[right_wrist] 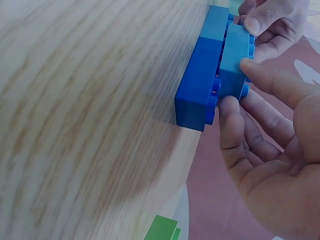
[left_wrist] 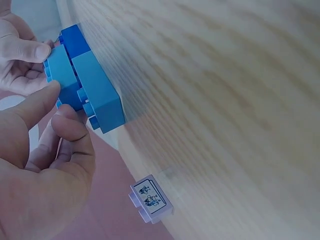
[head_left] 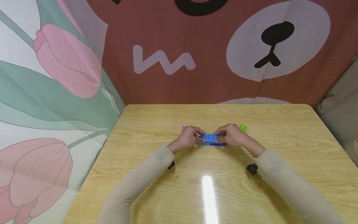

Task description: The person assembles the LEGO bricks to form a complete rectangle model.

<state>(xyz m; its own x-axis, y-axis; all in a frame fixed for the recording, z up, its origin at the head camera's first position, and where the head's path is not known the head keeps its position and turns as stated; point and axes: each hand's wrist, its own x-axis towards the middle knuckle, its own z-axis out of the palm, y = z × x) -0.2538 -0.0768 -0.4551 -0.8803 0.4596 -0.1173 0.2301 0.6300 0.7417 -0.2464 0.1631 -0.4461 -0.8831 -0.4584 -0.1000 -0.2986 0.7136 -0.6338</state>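
Observation:
Both hands hold a light blue toy building brick (head_left: 210, 137) by its two ends, studs upward. My left hand (head_left: 186, 137) pinches the left end between thumb and fingers, and my right hand (head_left: 233, 134) does likewise at the right end. Beneath it, a second light blue brick (left_wrist: 100, 92) and a dark blue brick (right_wrist: 192, 82) stand end to end on the table. The held brick bridges the line where those two meet. In the wrist views a narrow gap shows between it and the bricks below, with several of their studs visible.
The wooden table (head_left: 173, 186) ends at a cloth backdrop with a printed bear. A small light purple brick (left_wrist: 151, 200) with a printed side stands beyond my left hand. A green brick (head_left: 243, 128) lies behind my right hand.

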